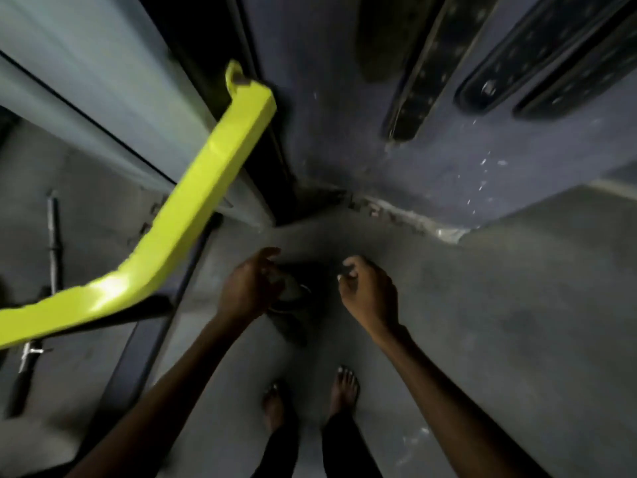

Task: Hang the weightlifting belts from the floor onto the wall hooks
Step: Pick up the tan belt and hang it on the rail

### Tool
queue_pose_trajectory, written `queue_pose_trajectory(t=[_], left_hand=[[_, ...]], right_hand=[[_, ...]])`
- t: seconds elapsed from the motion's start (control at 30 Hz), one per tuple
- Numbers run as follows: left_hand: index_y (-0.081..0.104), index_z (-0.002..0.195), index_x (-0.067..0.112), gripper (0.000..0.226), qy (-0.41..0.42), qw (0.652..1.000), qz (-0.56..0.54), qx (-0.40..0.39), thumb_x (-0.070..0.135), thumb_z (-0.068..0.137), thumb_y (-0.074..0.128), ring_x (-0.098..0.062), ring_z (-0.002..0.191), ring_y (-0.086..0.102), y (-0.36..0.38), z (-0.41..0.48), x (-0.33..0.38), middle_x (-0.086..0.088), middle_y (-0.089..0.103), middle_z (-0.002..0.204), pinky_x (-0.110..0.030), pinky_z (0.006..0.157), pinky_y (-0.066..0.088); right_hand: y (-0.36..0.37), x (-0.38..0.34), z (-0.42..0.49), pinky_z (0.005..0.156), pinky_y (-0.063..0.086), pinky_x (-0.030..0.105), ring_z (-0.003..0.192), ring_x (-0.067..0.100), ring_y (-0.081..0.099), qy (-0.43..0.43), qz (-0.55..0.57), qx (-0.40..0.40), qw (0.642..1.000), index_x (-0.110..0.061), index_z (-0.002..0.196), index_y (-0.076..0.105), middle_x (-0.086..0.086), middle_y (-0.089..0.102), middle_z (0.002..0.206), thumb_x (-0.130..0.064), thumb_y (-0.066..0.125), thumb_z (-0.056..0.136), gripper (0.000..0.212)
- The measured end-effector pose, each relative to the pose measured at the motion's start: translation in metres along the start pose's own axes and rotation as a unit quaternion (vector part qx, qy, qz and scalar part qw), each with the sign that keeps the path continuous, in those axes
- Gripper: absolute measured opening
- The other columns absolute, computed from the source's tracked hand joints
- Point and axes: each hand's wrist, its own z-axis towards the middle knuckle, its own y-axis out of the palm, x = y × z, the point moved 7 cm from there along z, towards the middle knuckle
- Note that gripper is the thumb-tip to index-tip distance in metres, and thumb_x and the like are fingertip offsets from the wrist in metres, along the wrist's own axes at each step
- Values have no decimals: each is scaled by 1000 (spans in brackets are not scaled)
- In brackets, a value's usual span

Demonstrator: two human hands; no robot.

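**liftnerd:** ok so what are the hands actually doing here?

**rackrat:** the left hand (248, 288) has its fingers curled round the top edge of the dark belt (293, 305) that's bunched up on the floor (517, 305). Reads as a grip to me, though it's dim and smeary down there. The right hand (368, 291) is just beside it, fingers loosely curled with nothing in them, so basically empty.

**liftnerd:** why two hands for one belt?

**rackrat:** my guess is it's a floppy coil. One hand lifts an edge and the other comes in to catch the rest so it doesn't unroll. The bare feet (275, 405) are planted just behind it and the person is bent right over, which is why both arms reach down together.

**liftnerd:** and where's it headed?

**rackrat:** up the blue wall (344, 132) straight ahead. A few hanging belts (410, 81) dangle there full length, ends well clear of the floor, so the hooks must be higher up, out of frame. Makes sense that this one sits in the corner right under them. I'd mind the yellow bar (206, 181) slanting in near the left arm on the way up. The barbell (53, 236) lies further left, well apart, so no bother.
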Motion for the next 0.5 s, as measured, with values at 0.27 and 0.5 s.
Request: queue_pose_trajectory(t=[0.27, 0.5], left_hand=[[68, 121, 10, 40, -111, 993, -32, -32, 11, 82, 79, -32, 94, 71, 208, 28, -211, -12, 73, 112, -39, 81, 57], [67, 117, 8, 32, -184, 979, -88, -21, 11, 86, 75, -17, 84, 67, 347, 33, -342, -4, 70, 101, -20, 74, 49]], right_hand=[[264, 131, 10, 76, 46, 28, 103, 23, 66, -15, -37, -105, 994, -18, 118, 67, 3, 72, 109, -23, 65, 94, 25], [443, 184, 46, 99, 49, 46, 124, 37, 56, -158, -165, -138, 964, -5, 136, 59, 16, 64, 129, -11, 73, 82, 55]])
